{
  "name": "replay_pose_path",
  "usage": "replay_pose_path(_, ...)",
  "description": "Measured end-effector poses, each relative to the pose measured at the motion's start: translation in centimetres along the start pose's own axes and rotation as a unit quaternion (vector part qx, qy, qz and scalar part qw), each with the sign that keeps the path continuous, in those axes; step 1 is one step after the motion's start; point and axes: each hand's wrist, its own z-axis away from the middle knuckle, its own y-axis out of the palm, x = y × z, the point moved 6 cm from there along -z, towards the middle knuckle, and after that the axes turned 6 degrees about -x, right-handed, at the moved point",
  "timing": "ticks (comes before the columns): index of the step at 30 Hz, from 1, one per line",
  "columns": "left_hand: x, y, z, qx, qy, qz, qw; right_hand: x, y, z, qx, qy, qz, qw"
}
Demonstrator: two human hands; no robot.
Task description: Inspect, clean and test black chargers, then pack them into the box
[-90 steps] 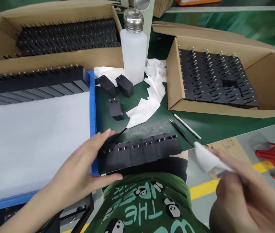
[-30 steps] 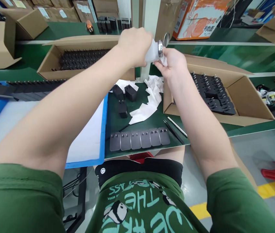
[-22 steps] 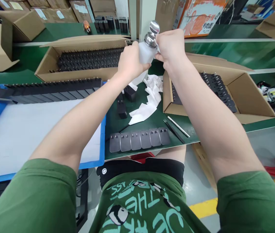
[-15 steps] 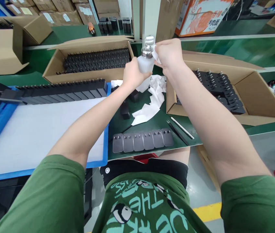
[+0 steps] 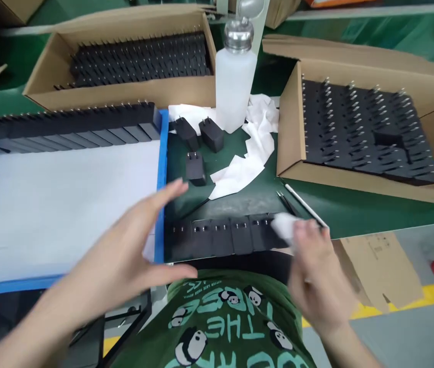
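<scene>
Green-topped workbench (image 5: 358, 210): left cardboard carton (image 5: 132, 95) and right cardboard carton (image 5: 291, 117) stand open toward the far side; metal-capped white dispenser bottle (image 5: 234, 87) stands upright between them, beside crumpled white wipes (image 5: 258, 145); three loose black power adapters (image 5: 196, 168) lie nearer, left of centre; a row of black power adapters (image 5: 222, 237) runs along the near edge, prongs up, right end partly covered; dark tweezers (image 5: 287, 203) and a white-handled stick tool (image 5: 303, 202) lie side by side near the right carton, tips pointing far; blue-rimmed tray (image 5: 162, 168) adjoins at left, its support not visible.
</scene>
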Motion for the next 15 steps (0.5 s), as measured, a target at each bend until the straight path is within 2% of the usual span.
replay_pose_path(2, 1.0, 1.6, 3.3, 0.031, -0.028, -0.034, 0.999, 1.8, 1.8, 2.9, 0.05, -0.121, 0.042, 0.991)
replay_pose_path(4, 1.7, 3.0, 4.4, 0.02, -0.044, -0.041, 0.998, 3.7, 3.0, 3.9, 0.048, -0.176, 0.07, 0.981)
replay_pose_path(7, 2.2, 3.8, 3.8, -0.018, -0.063, -0.012, 0.998, 7.1, 5.0, 3.7, 0.046, -0.211, 0.064, 0.974)
replay_pose_path(11, 2.8, 3.5, 3.0, -0.034, -0.102, 0.009, 0.994, 11.8, 7.6, 2.8, 0.045, -0.262, -0.008, 0.964)
replay_pose_path(13, 2.9, 3.5, 3.2, -0.025, -0.114, 0.013, 0.993, 13.1, 7.9, 2.3, 0.075, -0.295, -0.082, 0.949)
replay_pose_path(15, 3.1, 3.6, 3.5, -0.021, -0.122, 0.018, 0.992, 12.8, 7.1, 1.9, 0.145, -0.292, -0.188, 0.927)
